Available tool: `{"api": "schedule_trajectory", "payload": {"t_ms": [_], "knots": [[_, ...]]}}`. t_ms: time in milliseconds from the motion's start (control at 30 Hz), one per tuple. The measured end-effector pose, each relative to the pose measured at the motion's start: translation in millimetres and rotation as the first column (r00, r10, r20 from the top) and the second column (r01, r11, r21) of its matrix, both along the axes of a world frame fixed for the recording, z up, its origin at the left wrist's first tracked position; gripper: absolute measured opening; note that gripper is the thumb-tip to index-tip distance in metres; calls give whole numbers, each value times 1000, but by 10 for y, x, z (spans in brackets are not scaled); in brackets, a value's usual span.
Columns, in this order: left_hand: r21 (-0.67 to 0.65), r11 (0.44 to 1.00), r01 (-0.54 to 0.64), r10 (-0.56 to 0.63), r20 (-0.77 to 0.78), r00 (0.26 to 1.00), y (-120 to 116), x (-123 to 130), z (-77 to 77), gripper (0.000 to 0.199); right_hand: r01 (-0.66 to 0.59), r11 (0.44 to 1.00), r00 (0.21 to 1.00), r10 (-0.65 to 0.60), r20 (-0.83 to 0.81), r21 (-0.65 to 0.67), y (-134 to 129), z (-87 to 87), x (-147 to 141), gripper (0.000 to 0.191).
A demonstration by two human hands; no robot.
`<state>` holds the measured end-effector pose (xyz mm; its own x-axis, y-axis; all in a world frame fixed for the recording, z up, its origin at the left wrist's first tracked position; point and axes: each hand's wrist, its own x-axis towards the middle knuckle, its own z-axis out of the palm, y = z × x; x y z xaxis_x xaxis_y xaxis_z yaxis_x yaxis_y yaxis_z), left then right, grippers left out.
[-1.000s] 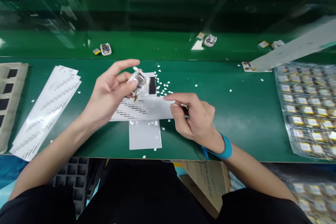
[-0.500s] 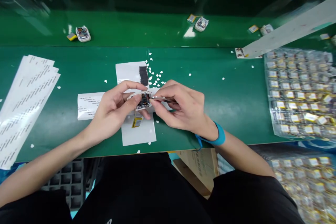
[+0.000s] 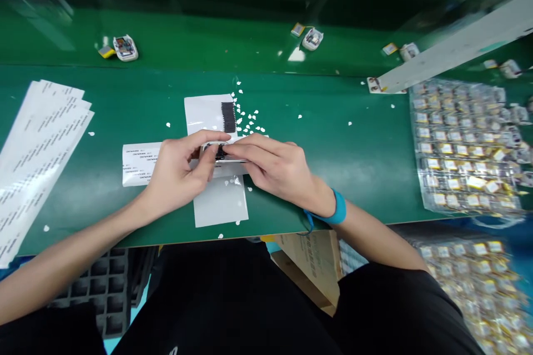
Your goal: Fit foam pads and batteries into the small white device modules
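Note:
My left hand (image 3: pixel 179 169) and my right hand (image 3: pixel 277 169) meet over a small white-framed circuit module (image 3: pixel 220 152) on the green bench. Fingers of both hands press on it from either side, covering most of it. Only its dark board and a metallic edge show. Under my hands lies a printed white label sheet (image 3: pixel 141 164), crossing a white backing sheet (image 3: pixel 204 113) with a black ribbed strip (image 3: pixel 228 117) on it. Another white sheet (image 3: pixel 220 208) sits below my hands. No battery shows near the module.
White flecks (image 3: pixel 250 122) are scattered beside the strip. A stack of printed sheets (image 3: pixel 45 138) lies at left. Batteries in a plastic tray (image 3: pixel 462 150) fill the right. Assembled modules (image 3: pixel 125 48) stand on the far shelf, and a pale strip (image 3: pixel 458 47) crosses the upper right.
My hands have closed together over the module, and my right fingers now lie across it. The yellow battery and the thin metal tool seen earlier no longer show. The view has shifted slightly.

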<state>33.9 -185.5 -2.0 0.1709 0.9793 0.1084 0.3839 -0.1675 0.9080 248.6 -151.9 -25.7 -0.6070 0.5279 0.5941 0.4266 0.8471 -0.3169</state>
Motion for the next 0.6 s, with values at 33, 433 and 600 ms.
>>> {"api": "schedule_trajectory", "payload": {"t_ms": [33, 433, 600], "knots": [[34, 999, -7, 8, -25, 1000, 15, -10, -7, 22, -13, 1000, 999, 12, -42, -22, 10, -13, -13, 28], [-289, 953, 95, 55, 471, 880, 95, 173, -174, 7, 87, 981, 992, -70, -102, 172, 103, -89, -18, 22], [-354, 918, 179, 51, 552, 832, 186, 186, -163, 9, -38, 947, 999, 30, 30, 320, 234, -69, 82, 22]]}}
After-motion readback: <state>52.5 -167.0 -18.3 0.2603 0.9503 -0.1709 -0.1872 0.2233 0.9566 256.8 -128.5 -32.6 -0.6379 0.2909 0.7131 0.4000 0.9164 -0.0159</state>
